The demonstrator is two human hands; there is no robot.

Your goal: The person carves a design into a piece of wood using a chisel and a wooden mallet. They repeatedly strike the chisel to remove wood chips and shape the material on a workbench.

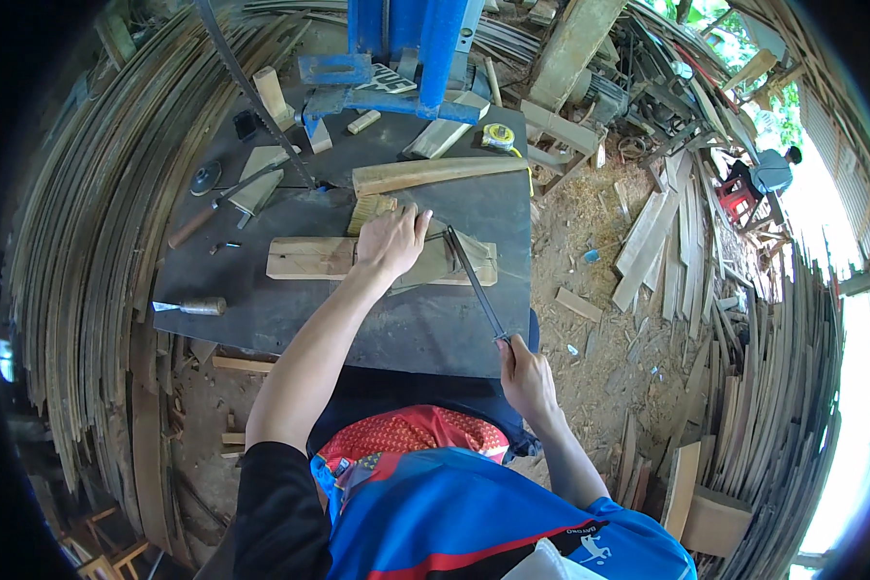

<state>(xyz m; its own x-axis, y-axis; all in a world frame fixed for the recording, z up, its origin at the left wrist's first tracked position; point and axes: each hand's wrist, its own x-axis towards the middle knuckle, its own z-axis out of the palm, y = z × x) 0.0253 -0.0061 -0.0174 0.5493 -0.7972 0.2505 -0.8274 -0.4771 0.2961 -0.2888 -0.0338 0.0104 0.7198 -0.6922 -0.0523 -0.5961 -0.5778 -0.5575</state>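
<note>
My right hand (529, 379) is wrapped round the handle of a long dark file-like tool (476, 280). Its far end slants up and left to the wooden block. My left hand (393, 241), fingers curled closed, is over the middle of that pale block (309, 259), which lies crosswise on the dark tabletop. A thin dark piece runs from the left fingers toward the tool's tip; what the hand grips is hidden. Under the tool, a greyish flat piece (425, 267) crosses the block. A bristle brush (370, 212) lies just behind my left hand.
On the dark table (406, 338) lie a long wooden piece (435, 176), a yellow tape measure (498, 136), a wood-handled tool (193, 224) and a chisel-like tool (203, 305). A saw blade (251, 92) rises by a blue machine frame (438, 58). Another person (771, 174) sits far right.
</note>
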